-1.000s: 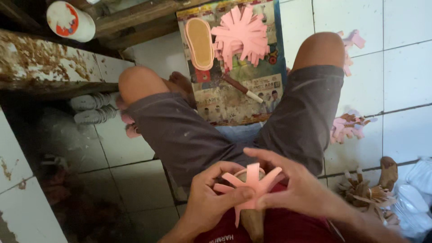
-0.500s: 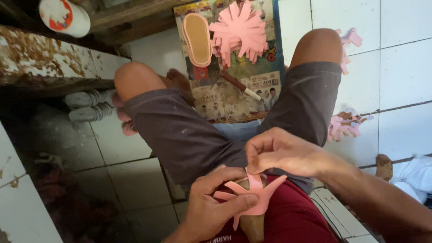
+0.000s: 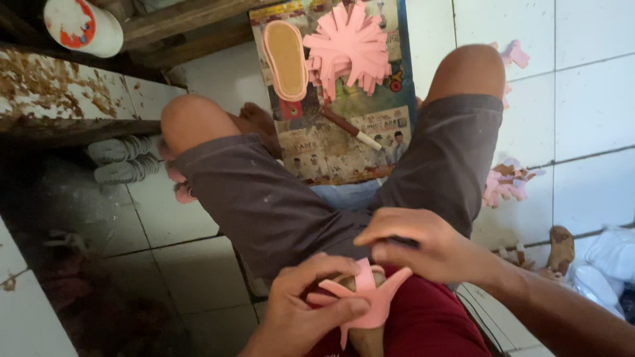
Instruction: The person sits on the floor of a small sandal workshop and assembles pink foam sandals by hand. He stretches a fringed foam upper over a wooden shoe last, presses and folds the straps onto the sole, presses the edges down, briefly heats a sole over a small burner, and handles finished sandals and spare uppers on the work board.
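Since half a second ago the right hand (image 3: 423, 248) has dropped closer to the pink piece (image 3: 366, 301) and now presses one strap down with its fingertips, fingers curled narrow. Left hand (image 3: 304, 311) grips the piece from below, thumb across a strap, holding it in the lap over the red shirt (image 3: 430, 324). Beyond the hands, grey shorts (image 3: 278, 198) cover the spread knees. Between the feet on the floor (image 3: 582, 79) lies a printed sheet (image 3: 344, 145) carrying a tan sole (image 3: 286, 59), a pile of pink cutouts (image 3: 347, 46) and a knife (image 3: 350, 130). More pink scraps (image 3: 506, 185) lie to the right.
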The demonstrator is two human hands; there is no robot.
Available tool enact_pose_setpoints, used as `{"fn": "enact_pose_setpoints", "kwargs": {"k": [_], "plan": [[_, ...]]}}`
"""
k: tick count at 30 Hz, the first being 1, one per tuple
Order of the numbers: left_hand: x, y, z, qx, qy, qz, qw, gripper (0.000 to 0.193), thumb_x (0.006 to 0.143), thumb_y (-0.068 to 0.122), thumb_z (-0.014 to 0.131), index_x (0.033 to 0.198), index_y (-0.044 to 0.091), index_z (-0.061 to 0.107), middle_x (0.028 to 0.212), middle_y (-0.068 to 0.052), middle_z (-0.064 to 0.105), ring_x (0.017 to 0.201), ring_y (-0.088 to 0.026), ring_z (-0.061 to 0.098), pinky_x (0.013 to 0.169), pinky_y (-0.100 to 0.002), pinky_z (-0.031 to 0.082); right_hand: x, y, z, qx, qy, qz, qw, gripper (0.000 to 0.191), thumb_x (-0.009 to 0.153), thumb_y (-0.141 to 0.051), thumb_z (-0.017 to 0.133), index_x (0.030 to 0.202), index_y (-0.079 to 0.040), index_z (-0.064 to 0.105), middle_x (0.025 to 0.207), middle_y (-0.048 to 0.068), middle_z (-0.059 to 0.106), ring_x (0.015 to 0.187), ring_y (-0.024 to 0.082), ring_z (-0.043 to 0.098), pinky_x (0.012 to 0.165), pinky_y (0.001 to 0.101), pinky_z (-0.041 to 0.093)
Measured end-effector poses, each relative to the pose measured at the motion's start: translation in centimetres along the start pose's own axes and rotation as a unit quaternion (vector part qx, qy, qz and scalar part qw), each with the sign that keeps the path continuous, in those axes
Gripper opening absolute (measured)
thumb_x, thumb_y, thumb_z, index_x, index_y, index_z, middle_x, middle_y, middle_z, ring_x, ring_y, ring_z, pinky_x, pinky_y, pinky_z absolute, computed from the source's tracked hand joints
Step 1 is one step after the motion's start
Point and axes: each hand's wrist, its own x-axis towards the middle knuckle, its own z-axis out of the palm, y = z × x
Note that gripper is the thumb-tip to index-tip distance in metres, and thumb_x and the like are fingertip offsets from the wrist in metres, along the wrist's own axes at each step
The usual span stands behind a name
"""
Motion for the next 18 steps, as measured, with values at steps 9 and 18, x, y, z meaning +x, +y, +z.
{"fn": "enact_pose_setpoints", "kwargs": {"k": [9,18], "plan": [[-0.1,0.0,0.4,-0.073,0.01,-0.043,0.996,0.034,0.083,0.005,0.085,0.114,-0.003,0.072,0.097,-0.007,0.075,0.085,-0.008,0.065,0.073,-0.024,0.053,2.2,-0.1,-1.8,-0.136,-0.053,-0.306,0.941,0.031,0.085,-0.005,0.079,0.11,0.006,0.064,0.105,0.016,0.064,0.093,0.034,0.067,0.081,0.0429,0.058],[-0.7,-0.5,0.2,0.005,0.021,0.007,1.0,0.033,0.083,0.008,0.087,0.111,-0.003,0.074,0.097,-0.009,0.072,0.083,-0.01,0.066,0.072,-0.027,0.052,0.2,1.1,-0.2,0.034,-0.056,-0.174,0.983,0.026,0.089,-0.007,0.077,0.111,0.004,0.07,0.106,0.016,0.07,0.094,0.031,0.071,0.082,0.0406,0.058]]}}
